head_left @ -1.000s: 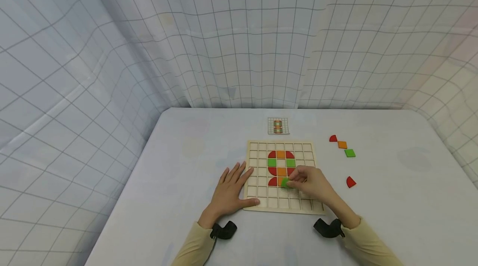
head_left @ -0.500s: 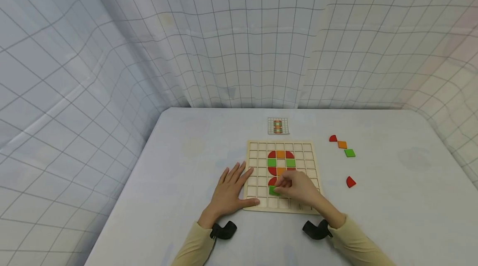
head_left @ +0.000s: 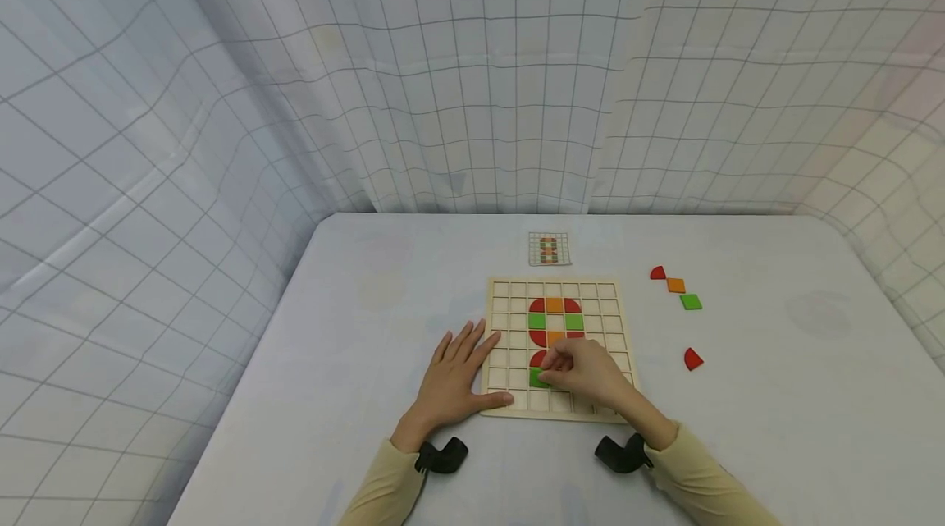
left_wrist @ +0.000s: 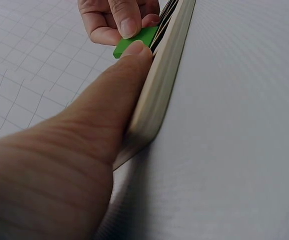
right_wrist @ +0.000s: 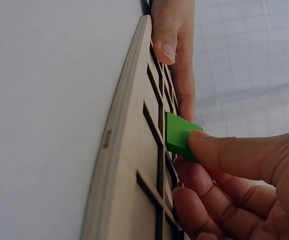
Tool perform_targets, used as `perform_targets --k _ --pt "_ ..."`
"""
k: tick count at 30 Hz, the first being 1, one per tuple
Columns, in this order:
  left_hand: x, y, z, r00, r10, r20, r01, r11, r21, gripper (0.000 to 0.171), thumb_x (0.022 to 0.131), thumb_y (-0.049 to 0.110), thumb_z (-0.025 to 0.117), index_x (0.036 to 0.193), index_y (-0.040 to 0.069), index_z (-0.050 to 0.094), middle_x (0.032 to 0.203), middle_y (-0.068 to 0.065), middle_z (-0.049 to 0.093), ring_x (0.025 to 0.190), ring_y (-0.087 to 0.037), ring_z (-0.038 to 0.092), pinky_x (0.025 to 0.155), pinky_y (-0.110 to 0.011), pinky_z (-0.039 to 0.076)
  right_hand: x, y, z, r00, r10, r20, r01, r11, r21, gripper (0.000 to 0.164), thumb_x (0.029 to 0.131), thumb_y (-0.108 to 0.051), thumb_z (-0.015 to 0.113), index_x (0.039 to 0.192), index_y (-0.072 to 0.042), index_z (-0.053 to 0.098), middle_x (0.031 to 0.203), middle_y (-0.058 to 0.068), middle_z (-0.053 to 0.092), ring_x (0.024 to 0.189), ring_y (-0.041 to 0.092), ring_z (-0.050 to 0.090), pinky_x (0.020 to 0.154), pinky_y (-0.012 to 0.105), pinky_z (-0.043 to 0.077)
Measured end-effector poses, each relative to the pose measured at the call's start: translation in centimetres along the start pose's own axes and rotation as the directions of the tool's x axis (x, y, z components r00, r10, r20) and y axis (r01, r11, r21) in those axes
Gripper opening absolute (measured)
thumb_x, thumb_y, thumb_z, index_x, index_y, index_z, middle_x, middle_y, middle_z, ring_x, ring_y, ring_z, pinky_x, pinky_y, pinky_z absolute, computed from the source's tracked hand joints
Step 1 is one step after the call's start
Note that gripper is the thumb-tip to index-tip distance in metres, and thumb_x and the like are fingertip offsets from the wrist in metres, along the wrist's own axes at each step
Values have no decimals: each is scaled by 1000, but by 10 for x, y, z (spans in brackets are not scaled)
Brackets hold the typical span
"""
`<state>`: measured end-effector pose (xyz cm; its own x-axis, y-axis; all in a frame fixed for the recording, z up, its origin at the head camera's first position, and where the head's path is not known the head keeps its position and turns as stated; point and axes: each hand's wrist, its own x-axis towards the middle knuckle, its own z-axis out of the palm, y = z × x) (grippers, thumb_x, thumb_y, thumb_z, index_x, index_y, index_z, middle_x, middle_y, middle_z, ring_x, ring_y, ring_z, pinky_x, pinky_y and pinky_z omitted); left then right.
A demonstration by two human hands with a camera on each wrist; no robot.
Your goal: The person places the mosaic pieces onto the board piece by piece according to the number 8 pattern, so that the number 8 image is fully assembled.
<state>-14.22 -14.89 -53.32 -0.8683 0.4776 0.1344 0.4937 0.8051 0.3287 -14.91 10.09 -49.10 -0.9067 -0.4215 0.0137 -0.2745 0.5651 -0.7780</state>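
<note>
A wooden grid board (head_left: pixel 509 382) lies on the white table, with red quarter-round, orange and green tiles set in its middle columns. My right hand (head_left: pixel 586 374) pinches a green square tile (right_wrist: pixel 179 132) between thumb and fingers. In the right wrist view the tile stands tilted, one edge down at the grid. From the head it overlaps the square just below a red quarter-round tile (head_left: pixel 539 359). My left hand (head_left: pixel 456 378) rests flat on the board's left edge, fingers spread and thumb over the near left corner. Part of the pattern is hidden under my right hand.
Right of the board lie a red quarter-round tile (head_left: pixel 658 272), an orange square tile (head_left: pixel 676 285) and a green square tile (head_left: pixel 691 302) in a slanting row. Nearer is another red quarter-round tile (head_left: pixel 692 359). A small pattern card (head_left: pixel 549 249) lies beyond the board.
My right hand has moved left and toward me with the green tile, from beside the orange tile to below the red quarter-round. The left hand has stayed in place.
</note>
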Motion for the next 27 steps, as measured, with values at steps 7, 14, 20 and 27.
perform_targets --k 7,14,20,27 --pt "0 0 1 1000 -1 -2 1 1000 6 93 78 69 58 152 21 27 156 -5 17 143 -21 8 113 -44 2 0 1 1 1000 -1 -18 1 1000 -4 12 78 -14 79 74 -14 67 66 -10 58 60 9 53 55 25 46" --pt "0 0 1 1000 0 0 0 1000 12 93 79 70 57 152 21 26 157 -5 17 143 -21 8 113 -44 2 0 0 2 999 -26 -43 24 999 -36 11 77 -13 80 74 -14 70 64 -12 57 58 7 52 53 23 45" --pt "0 1 1 1000 -2 0 2 1000 9 93 79 70 58 152 21 27 157 -5 17 143 -21 8 113 -44 2 0 0 3 999 -24 -43 22 998 -57 11 76 -13 81 73 -14 70 63 -12 56 58 6 51 52 23 45" --pt "0 1 0 1000 -6 4 6 1000 -1 93 79 68 59 152 21 27 156 -5 17 143 -21 8 113 -44 2 0 -1 3 999 -9 -42 5 995 -95 12 77 -14 80 72 -16 69 62 -13 55 58 6 51 53 23 44"
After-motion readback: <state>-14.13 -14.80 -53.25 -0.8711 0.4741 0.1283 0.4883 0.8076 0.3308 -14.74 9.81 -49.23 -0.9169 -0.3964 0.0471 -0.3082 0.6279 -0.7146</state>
